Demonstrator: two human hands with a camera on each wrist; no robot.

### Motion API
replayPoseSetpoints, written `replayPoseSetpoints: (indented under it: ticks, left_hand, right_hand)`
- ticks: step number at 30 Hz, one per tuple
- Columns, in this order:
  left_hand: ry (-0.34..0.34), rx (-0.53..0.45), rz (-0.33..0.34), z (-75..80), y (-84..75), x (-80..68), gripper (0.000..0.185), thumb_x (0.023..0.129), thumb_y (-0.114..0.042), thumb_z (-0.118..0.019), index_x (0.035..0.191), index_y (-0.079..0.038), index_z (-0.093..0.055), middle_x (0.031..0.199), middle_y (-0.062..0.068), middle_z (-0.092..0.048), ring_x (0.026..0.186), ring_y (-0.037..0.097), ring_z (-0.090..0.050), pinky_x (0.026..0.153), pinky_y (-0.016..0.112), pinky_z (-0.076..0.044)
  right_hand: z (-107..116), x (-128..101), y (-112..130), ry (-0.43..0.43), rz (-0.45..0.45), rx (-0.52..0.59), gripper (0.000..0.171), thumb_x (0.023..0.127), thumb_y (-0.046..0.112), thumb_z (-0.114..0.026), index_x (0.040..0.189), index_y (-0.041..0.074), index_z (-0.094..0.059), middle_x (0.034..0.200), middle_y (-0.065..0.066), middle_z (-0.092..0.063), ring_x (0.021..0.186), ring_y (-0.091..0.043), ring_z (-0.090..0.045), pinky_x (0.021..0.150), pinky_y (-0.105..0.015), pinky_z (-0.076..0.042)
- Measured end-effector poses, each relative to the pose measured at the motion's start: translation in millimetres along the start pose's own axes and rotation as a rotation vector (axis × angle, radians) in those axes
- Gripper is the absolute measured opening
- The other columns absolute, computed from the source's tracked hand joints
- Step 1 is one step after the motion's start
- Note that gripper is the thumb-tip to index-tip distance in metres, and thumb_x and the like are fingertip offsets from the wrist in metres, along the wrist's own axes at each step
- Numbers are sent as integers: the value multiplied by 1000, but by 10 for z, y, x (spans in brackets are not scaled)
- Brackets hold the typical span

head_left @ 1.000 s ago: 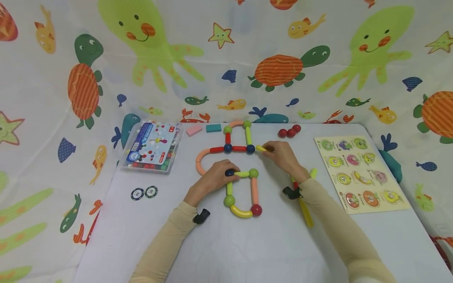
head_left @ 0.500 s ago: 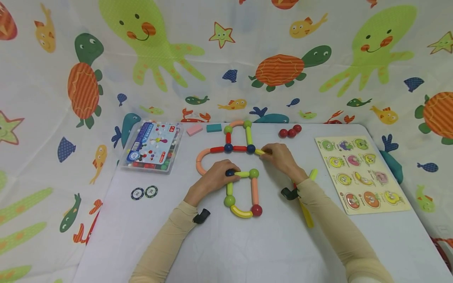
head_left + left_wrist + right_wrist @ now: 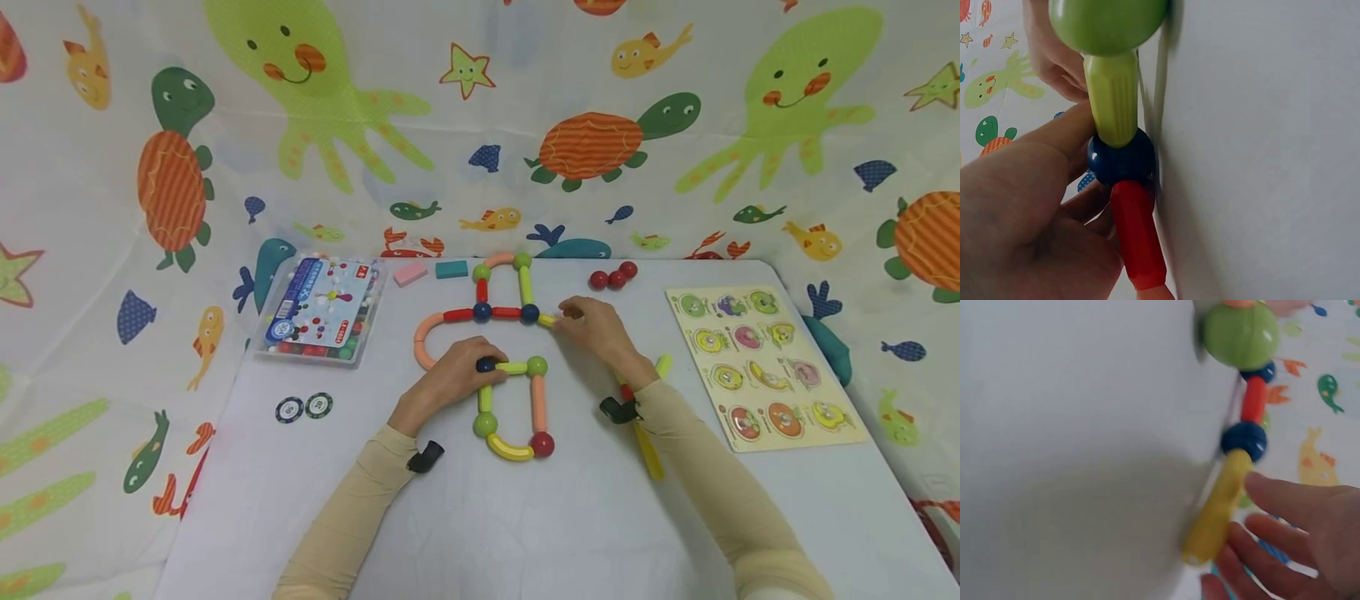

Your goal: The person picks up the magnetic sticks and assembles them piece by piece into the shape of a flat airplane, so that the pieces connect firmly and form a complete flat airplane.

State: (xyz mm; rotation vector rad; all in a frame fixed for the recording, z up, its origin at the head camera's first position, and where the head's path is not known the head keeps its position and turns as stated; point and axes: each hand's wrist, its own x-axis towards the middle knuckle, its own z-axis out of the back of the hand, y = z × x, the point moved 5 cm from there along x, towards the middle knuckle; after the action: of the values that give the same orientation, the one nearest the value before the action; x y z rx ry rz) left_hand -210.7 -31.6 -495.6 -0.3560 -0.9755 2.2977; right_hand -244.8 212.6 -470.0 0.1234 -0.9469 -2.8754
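Observation:
On the white table lies a figure of coloured magnetic rods and balls. My left hand (image 3: 459, 371) pinches a dark blue ball (image 3: 1121, 156) in its lower part. A yellow-green rod (image 3: 1112, 97) and a red rod (image 3: 1139, 234) meet at that ball. My right hand (image 3: 600, 329) holds a yellow rod (image 3: 1217, 509), thumb on one side and fingers behind it. One end of this rod is at another dark blue ball (image 3: 529, 314), at the right of the upper part. Below, a green ball (image 3: 537, 366) and a red ball (image 3: 543, 444) are joined by a pink rod (image 3: 538, 404).
Loose rods (image 3: 648, 450) lie under the right forearm. Several red balls (image 3: 617, 279) sit at the back. A fruit puzzle board (image 3: 765, 371) is at right, a clear box of pieces (image 3: 322, 308) at left. Two chips (image 3: 289, 409) and pink (image 3: 410, 274) and teal blocks (image 3: 452, 269) lie nearby.
My right hand has moved slightly left, bringing the yellow rod's end from just short of the upper dark blue ball up against it. The left hand has stayed in place.

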Motion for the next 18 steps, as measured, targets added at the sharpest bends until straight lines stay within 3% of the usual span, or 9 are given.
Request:
replayPoseSetpoints:
  ticks: [5, 10, 14, 18]
  left_hand:
    - [3, 3, 11, 7, 11, 4, 27, 94, -26, -75, 118, -15, -74, 110, -1, -66, 102, 14, -59, 97, 33, -51]
    - [0, 2, 5, 32, 2, 13, 27, 94, -26, -75, 118, -15, -74, 110, 0, -67, 103, 15, -60, 97, 35, -51]
    - [1, 7, 5, 26, 18, 16, 27, 94, -27, -75, 118, -15, -73, 109, 0, -67, 103, 15, -61, 98, 34, -51]
    - [3, 2, 6, 7, 22, 17, 27, 93, -27, -75, 118, -15, -74, 108, 0, -67, 102, 15, -61, 97, 35, -51]
  right_hand:
    - [412, -246, -47, -239, -19, 78, 36, 99, 24, -67, 127, 2, -64, 114, -16, -69, 104, -30, -66, 92, -44, -56]
    - [783, -695, -159, -405, -62, 78, 35, 101, 29, -63, 125, 4, -65, 112, -16, -71, 102, -30, -67, 85, -18, -49]
    - [848, -1097, -269, -404, -115, 33, 35, 101, 32, -63, 121, 3, -66, 105, -16, -71, 96, -28, -67, 76, -6, -41]
    - [652, -1443, -375, -243, -200, -41, 38, 97, 35, -69, 113, 1, -66, 95, -14, -69, 82, -24, -61, 64, -17, -45]
